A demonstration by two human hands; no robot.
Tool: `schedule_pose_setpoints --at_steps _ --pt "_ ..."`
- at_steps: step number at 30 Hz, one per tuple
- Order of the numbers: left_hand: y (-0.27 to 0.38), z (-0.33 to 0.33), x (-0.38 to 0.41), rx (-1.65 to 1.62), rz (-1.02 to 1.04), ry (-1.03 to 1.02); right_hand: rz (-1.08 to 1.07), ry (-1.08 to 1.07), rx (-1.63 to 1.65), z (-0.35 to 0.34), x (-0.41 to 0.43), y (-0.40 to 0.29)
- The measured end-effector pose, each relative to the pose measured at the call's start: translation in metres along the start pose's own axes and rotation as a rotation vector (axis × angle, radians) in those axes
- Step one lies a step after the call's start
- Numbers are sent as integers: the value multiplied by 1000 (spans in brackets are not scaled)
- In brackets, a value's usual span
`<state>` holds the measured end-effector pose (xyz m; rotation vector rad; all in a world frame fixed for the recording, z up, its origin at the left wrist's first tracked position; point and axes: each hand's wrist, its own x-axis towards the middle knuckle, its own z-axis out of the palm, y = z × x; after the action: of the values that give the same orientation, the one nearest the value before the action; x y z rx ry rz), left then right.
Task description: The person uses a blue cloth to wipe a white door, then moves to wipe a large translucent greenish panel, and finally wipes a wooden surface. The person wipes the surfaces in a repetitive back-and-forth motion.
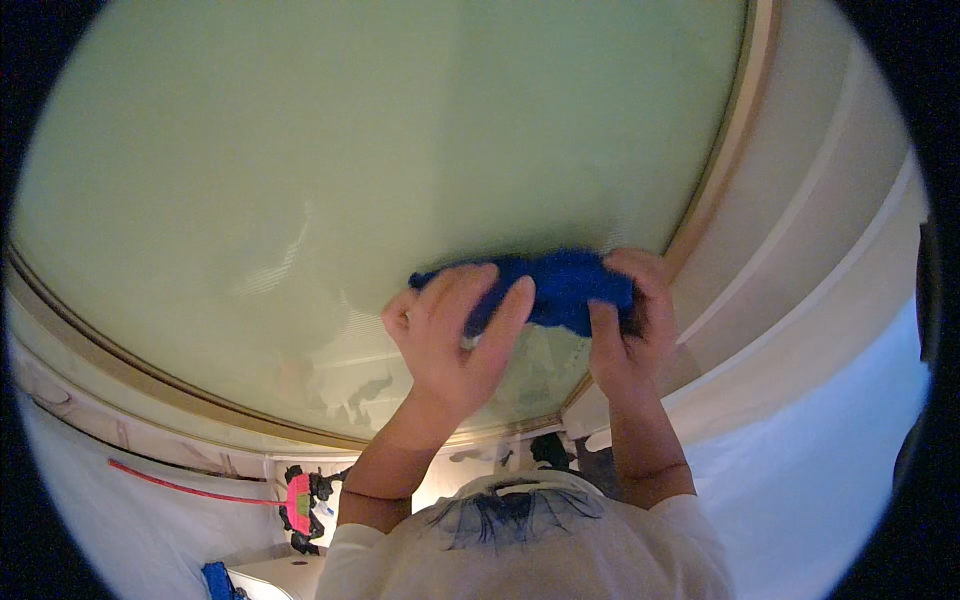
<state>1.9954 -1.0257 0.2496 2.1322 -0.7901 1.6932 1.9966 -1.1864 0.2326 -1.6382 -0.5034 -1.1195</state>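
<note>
A bunched blue cloth (pixel 559 289) lies against a large greenish glass pane (pixel 375 135), close to its lower right corner. My left hand (pixel 454 334) grips the cloth's left end, thumb and fingers spread around it. At the other end, my right hand (pixel 637 322) holds the cloth between thumb and fingers, near the pane's right edge. Both hands are slightly blurred. Part of the cloth is hidden behind my fingers.
A gold-toned frame (pixel 720 157) borders the pane, with pale wall trim (pixel 795 210) to its right. Below left, a red-handled pink broom (pixel 298 502) lies among black scraps. A blue item (pixel 217 581) sits at the bottom left.
</note>
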Motion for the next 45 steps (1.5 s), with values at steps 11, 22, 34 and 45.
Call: schedule_pose_setpoints --at_steps 11,22,34,45 --pt "6 32 -54 273 120 153 -435 45 -671 25 -26 20" --pt "3 23 37 260 80 42 -585 325 -626 36 61 -5" --pt "0 46 -52 278 147 -62 -556 163 -720 39 -30 57" --pt "9 43 65 260 75 96 -648 263 -637 24 84 11"
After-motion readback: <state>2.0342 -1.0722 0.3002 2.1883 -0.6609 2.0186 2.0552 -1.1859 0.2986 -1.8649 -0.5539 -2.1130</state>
